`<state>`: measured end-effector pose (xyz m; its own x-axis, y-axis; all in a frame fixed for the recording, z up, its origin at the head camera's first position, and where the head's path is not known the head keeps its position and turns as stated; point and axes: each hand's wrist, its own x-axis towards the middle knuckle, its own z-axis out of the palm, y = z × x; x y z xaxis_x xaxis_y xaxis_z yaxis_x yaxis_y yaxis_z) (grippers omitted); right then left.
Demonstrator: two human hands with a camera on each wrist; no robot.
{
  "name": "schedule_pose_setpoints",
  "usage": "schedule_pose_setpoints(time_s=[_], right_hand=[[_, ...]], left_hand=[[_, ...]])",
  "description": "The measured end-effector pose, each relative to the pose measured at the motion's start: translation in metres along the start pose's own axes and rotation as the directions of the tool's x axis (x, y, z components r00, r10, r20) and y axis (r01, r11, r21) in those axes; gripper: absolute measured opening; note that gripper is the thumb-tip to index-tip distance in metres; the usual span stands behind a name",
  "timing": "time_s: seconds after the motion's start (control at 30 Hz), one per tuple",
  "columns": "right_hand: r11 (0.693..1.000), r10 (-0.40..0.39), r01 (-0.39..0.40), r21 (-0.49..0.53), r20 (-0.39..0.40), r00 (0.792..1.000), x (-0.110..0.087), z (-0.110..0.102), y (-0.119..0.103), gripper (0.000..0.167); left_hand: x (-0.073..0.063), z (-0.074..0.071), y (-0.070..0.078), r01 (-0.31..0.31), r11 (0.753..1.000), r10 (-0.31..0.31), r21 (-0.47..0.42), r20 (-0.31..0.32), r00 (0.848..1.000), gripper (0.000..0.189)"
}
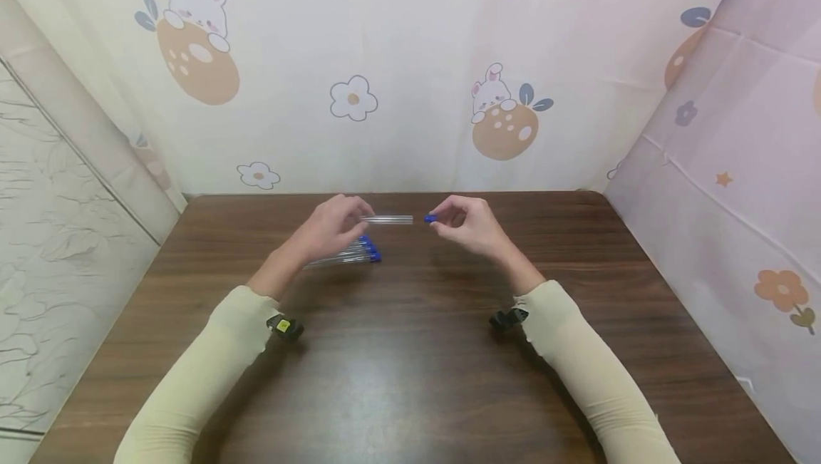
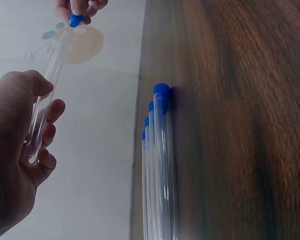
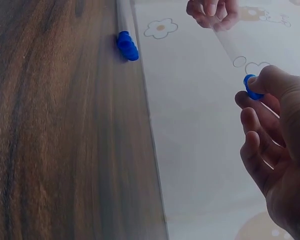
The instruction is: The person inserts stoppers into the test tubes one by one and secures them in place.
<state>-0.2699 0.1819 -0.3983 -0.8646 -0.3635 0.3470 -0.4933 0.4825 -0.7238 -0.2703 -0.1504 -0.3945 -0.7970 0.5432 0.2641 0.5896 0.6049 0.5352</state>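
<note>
My left hand (image 1: 335,225) grips a clear test tube (image 2: 50,87) near its rounded bottom, the open mouth pointing toward my right hand. Between thumb and forefinger, my right hand (image 1: 471,225) pinches a small blue cap (image 3: 251,87). A short gap parts the cap from the tube's mouth (image 3: 239,61). Both hands are above the far part of the table. Below and beside my left hand, several capped test tubes (image 2: 162,165) lie side by side on the tabletop, their blue caps (image 1: 370,249) toward the right. In the head view the left hand partly hides them.
The brown wooden table (image 1: 385,357) ends at a pale curtain (image 1: 410,36) printed with rabbits and flowers. Another printed curtain (image 1: 737,186) hangs along the right side. A small dark device sits at each wrist, the left one (image 1: 285,326) with a yellow mark.
</note>
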Motion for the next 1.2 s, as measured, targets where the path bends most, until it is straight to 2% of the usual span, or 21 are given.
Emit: schedule_pose_setpoints(time_s=[0.43, 0.7, 1.07, 1.2], right_hand=[[0.999, -0.010, 0.008, 0.035, 0.040, 0.999, -0.005, 0.003, -0.005, 0.014], [0.999, -0.021, 0.019, 0.047, 0.052, 0.998, -0.010, 0.003, -0.008, 0.013], [0.996, -0.051, 0.047, 0.082, 0.046, 0.998, -0.011, 0.006, -0.008, 0.012], [0.993, -0.062, 0.056, 0.107, 0.049, 0.997, -0.010, 0.007, -0.008, 0.012]], left_hand=[[-0.003, 0.009, 0.014, -0.028, 1.000, 0.028, 0.009, -0.026, 0.999, 0.021], [-0.006, 0.011, 0.027, -0.007, 0.999, 0.008, 0.040, -0.020, 1.000, 0.023], [-0.006, 0.014, 0.026, -0.016, 0.999, 0.018, 0.045, -0.043, 0.999, 0.022], [-0.006, 0.014, 0.026, -0.038, 0.998, 0.042, 0.056, -0.067, 0.997, 0.020]])
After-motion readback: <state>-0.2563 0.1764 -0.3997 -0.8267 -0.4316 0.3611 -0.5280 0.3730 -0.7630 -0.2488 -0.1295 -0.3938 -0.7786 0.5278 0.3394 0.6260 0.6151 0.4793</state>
